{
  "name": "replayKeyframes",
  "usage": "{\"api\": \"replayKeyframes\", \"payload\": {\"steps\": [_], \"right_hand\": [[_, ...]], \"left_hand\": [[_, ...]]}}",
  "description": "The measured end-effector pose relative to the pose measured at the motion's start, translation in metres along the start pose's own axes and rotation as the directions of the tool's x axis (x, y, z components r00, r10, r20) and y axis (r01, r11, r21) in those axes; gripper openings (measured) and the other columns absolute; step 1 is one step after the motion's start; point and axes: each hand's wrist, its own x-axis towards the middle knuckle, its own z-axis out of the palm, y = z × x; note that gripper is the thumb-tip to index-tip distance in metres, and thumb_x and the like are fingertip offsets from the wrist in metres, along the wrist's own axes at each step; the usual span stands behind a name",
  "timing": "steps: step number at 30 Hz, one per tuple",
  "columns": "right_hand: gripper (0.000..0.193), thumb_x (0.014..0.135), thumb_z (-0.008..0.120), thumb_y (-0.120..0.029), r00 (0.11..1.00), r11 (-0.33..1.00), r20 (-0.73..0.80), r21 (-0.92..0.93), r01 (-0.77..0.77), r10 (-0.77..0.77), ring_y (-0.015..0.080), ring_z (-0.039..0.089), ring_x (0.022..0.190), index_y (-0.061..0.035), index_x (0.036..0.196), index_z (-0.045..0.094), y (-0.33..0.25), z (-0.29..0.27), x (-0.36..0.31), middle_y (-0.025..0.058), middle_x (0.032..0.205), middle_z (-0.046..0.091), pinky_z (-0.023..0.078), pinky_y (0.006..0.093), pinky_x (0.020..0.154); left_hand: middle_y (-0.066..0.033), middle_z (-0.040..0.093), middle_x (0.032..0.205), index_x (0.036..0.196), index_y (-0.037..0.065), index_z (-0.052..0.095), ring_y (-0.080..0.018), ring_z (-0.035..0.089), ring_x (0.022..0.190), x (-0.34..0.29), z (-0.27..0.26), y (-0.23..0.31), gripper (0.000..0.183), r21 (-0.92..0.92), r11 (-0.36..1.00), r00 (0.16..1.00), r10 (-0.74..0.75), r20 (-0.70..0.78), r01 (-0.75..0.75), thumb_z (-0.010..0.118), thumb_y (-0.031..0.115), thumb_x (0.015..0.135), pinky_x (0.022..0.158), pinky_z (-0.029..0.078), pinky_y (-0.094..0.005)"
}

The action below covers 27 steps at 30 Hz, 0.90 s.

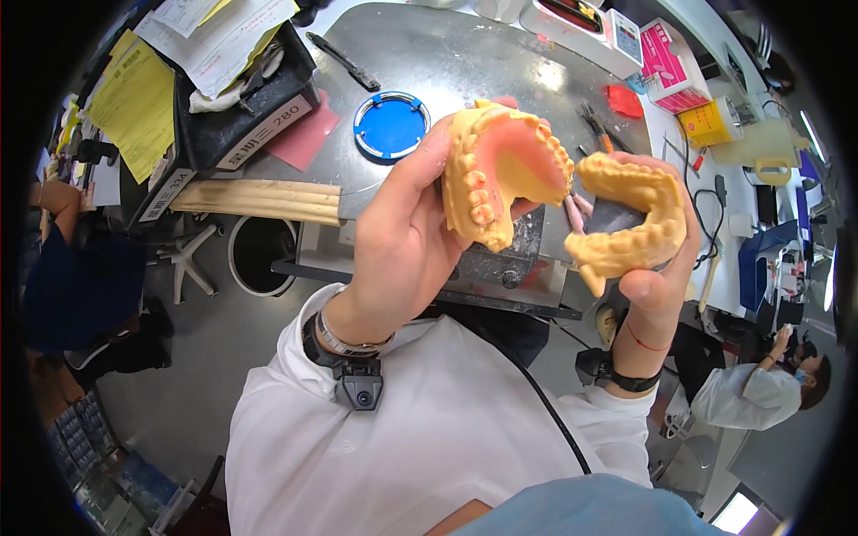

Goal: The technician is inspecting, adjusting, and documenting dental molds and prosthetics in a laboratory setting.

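My left hand is closed round a yellow dental cast, tilted so its teeth face me. Pink denture base material lines the inside of its arch. Held up beside it is a second yellow dental cast, horseshoe-shaped, with a row of teeth along its curve. The fingers of my right hand wrap behind this one, and the thumb presses near its lower edge. The two casts are close together above the bench edge, with their teeth showing. Much of the fingers on both hands is hidden behind the casts.
A round blue disc in a metal ring and a black pen lie on the metal bench top. Black bins with papers stand left, above wooden strips. Boxes and tools are right. Another person sits far right.
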Motion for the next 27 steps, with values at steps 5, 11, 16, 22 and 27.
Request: {"api": "replayKeyframes", "payload": {"steps": [5,11,16,22,27], "right_hand": [[0.087,0.054,0.093,-0.030,0.984,0.992,-0.125,0.039,-0.120,0.124,0.0161,0.061,0.100,0.0059,0.121,0.050,-0.009,0.018,-0.011,0.0109,0.111,0.062,0.047,0.0287,0.091],[0.092,0.059,0.089,-0.046,0.988,0.863,-0.126,-0.504,0.014,-0.090,0.0195,0.061,0.102,0.0098,0.121,0.051,-0.013,0.036,-0.009,0.0132,0.111,0.060,0.046,0.0304,0.093],[0.088,0.060,0.089,-0.040,0.992,0.830,-0.081,-0.557,0.031,-0.092,0.0194,0.059,0.104,0.0100,0.121,0.051,-0.014,0.042,-0.007,0.0132,0.115,0.058,0.044,0.0303,0.094],[0.089,0.059,0.089,-0.044,0.990,0.828,-0.080,-0.559,0.050,-0.113,0.0197,0.059,0.104,0.0101,0.121,0.052,-0.012,0.043,-0.005,0.0130,0.113,0.059,0.043,0.0308,0.094],[0.090,0.060,0.088,-0.045,0.990,0.846,-0.089,-0.531,0.050,-0.114,0.0209,0.059,0.106,0.0096,0.121,0.051,-0.007,0.042,-0.006,0.0134,0.114,0.059,0.043,0.0315,0.095]], "left_hand": [[-0.0240,0.040,0.141,0.142,-0.004,0.027,-0.0292,0.044,0.129,0.009,0.002,-0.004,0.056,0.163,0.985,0.998,0.067,-0.015,-0.063,0.023,0.033,0.100,0.106,0.036,-0.0422],[-0.0231,0.042,0.140,0.142,-0.006,0.027,-0.0270,0.045,0.129,0.011,0.004,-0.005,0.056,0.322,0.939,0.993,0.105,0.057,-0.118,0.024,0.031,0.100,0.108,0.034,-0.0376],[-0.0228,0.042,0.140,0.142,-0.006,0.027,-0.0263,0.045,0.129,0.010,0.004,-0.001,0.056,0.359,0.925,0.990,0.097,0.100,-0.127,0.024,0.031,0.099,0.108,0.034,-0.0368],[-0.0221,0.043,0.140,0.142,-0.006,0.027,-0.0245,0.046,0.128,0.010,0.000,-0.001,0.057,0.450,0.880,0.986,0.104,0.128,-0.151,0.027,0.032,0.099,0.107,0.035,-0.0352],[-0.0210,0.043,0.140,0.143,-0.005,0.027,-0.0238,0.047,0.126,0.011,0.000,-0.002,0.058,0.472,0.870,0.988,0.097,0.122,-0.144,0.027,0.032,0.099,0.106,0.035,-0.0342]]}}
